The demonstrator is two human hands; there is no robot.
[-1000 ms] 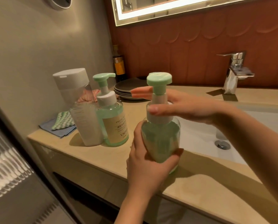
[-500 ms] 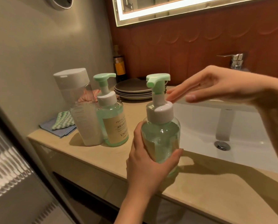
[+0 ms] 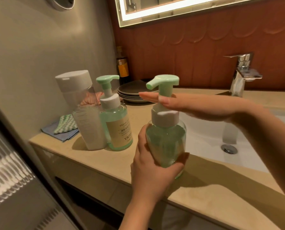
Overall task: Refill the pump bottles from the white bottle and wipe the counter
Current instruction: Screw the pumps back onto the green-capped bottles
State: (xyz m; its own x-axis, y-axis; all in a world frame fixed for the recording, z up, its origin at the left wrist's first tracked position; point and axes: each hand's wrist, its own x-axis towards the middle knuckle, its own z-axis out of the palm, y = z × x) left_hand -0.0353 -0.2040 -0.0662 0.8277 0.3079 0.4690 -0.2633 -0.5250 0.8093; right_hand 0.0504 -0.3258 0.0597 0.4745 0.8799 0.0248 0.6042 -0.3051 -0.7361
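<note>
My left hand (image 3: 151, 168) grips the body of a clear green pump bottle (image 3: 165, 143) that stands near the counter's front edge. Its white collar and mint pump head are on. My right hand (image 3: 196, 107) lies flat over the collar with straight fingers, the pump stem between thumb and forefinger. To the left stand a second, labelled green pump bottle (image 3: 118, 125) and the tall white bottle (image 3: 87, 120) with its cap on. Folded cloths, blue and green-striped (image 3: 63, 128), lie beside the wall.
The beige counter (image 3: 204, 196) holds a white sink basin (image 3: 204, 140) on the right, with a chrome faucet (image 3: 241, 77) behind it. A stack of dark plates (image 3: 131, 92) and a dark bottle (image 3: 122, 67) sit in the back corner.
My right hand left the collar, lifted above the pump, and has now come back down onto the collar and stem. My left hand kept hold of the bottle.
</note>
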